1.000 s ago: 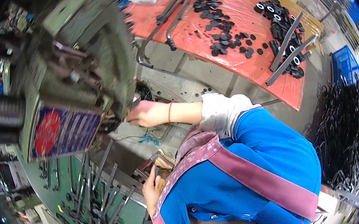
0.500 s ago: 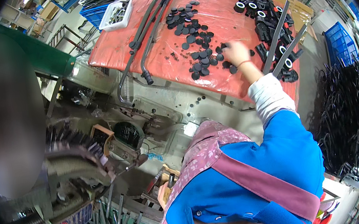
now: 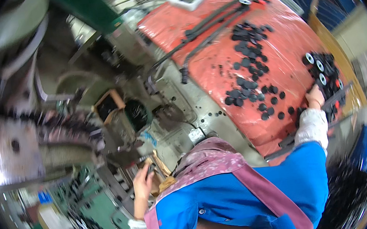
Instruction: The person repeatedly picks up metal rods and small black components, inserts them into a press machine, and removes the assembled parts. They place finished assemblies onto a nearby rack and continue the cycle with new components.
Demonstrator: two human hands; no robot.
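My right hand (image 3: 315, 97) reaches to the right side of the table, against a pile of black fittings (image 3: 325, 76) with white rings. Its fingers are blurred and partly lost against the dark parts, so I cannot make out its grip. Low at left, my left hand (image 3: 142, 186) pinches a small black part (image 3: 151, 168) beside the machine. Many black discs (image 3: 246, 84) lie scattered over the red-covered table (image 3: 215, 71). Two long dark bars (image 3: 339, 94) lie across the fittings, close to my right hand.
Bent black tubes (image 3: 204, 43) lie across the table's left part. Behind them stands a white tray (image 3: 190, 3) with small metal pieces. Machinery (image 3: 70, 142) fills the left side. A blue crate (image 3: 366, 149) and dark rods stand right of the table.
My right hand has moved right, from the black discs to the pile of fittings. The view has turned, and more of my left hand with its small black part shows.
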